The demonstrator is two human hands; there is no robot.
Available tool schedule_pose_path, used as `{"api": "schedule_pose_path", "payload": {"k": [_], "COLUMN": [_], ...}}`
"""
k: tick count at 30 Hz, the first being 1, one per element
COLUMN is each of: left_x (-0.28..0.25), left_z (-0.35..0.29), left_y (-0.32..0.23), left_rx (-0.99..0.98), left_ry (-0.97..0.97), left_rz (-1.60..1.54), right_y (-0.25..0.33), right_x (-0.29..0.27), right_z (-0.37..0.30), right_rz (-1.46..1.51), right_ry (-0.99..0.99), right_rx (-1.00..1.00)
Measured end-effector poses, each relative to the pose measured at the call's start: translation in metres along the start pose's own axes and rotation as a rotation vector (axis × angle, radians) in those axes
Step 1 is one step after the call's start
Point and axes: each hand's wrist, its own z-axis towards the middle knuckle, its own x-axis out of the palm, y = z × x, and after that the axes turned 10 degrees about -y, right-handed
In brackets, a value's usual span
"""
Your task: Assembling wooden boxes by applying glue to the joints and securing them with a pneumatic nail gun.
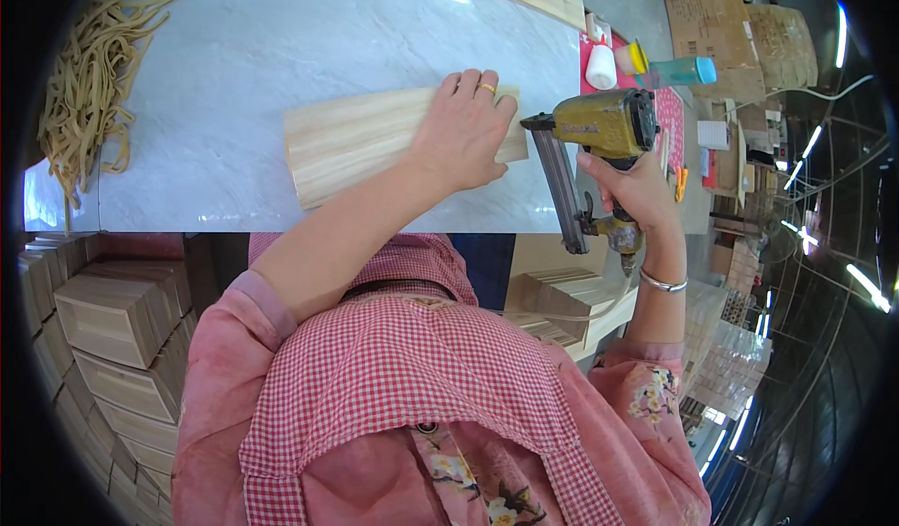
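A pale wooden piece (361,142), long and box-like, lies on the marble-patterned worktop (215,77) in front of me. My left hand (465,128) rests over its right end, with the fingers bent over the far edge and the thumb toward the near side. In my right hand (641,189) is a yellow and black pneumatic nail gun (599,124), gripped by its handle. The gun's nose is close to the right end of the wood; whether it touches cannot be made out. The underside of the wooden piece is hidden.
A heap of tan straps (94,86) lies at the far left. Beyond the gun stand a white bottle (600,65) and a teal-capped bottle (679,71). Wooden boxes (117,311) are stacked at lower left, and more wooden pieces (571,297) sit below the worktop. An air hose (599,313) trails from the gun.
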Motion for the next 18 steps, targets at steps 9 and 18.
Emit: {"api": "schedule_pose_path", "payload": {"k": [9,18], "left_x": [-0.001,-0.001], "left_z": [-0.001,0.001], "left_y": [-0.002,0.0], "left_rx": [-0.026,-0.016], "left_ry": [0.001,0.016], "left_rz": [-0.002,-0.014], "right_y": [0.017,0.029], "right_x": [0.004,0.007], "right_z": [0.026,0.034], "right_rz": [-0.016,-0.058], "right_ry": [-0.004,0.009], "right_rx": [-0.102,-0.122]}}
